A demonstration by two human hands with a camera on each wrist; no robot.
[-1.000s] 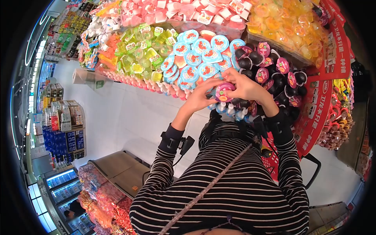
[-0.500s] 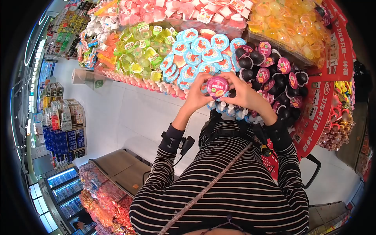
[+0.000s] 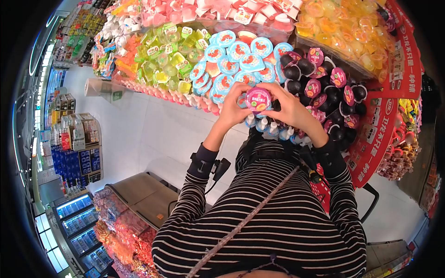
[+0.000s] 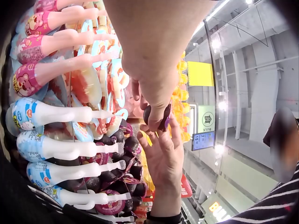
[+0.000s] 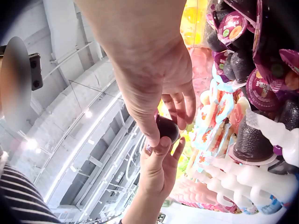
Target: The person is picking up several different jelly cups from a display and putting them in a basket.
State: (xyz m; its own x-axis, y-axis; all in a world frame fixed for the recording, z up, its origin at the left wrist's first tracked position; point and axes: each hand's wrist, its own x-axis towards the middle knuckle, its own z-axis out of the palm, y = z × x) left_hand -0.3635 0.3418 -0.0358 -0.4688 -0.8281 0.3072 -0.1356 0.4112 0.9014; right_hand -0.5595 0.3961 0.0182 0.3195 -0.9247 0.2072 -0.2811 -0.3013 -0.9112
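A jelly cup with a round purple lid [image 3: 258,100] is held between both hands, lid up toward the head camera. The left hand [image 3: 233,109] pinches its left edge, and the right hand [image 3: 293,110] its right edge. In the right wrist view the dark cup body [image 5: 168,129] shows between the fingers of both hands. The left wrist view shows the same dark cup [image 4: 156,118] from the other side. Beyond the hands lie blue-lidded cups [image 3: 251,62]; to their right is a pile of dark cups with purple lids [image 3: 313,88].
Green jellies [image 3: 169,55], pink jellies [image 3: 185,11] and orange jellies [image 3: 343,28] fill neighbouring sections. White-necked bottles [image 4: 70,113] hang along the near edge of the display. A red banner [image 3: 378,134] curves round the right side. Shelves [image 3: 76,148] stand at the left.
The purple lid was tilted and partly covered by fingers; it then turned to face the head camera, with a hand at each side. Since then the cup has moved only slightly.
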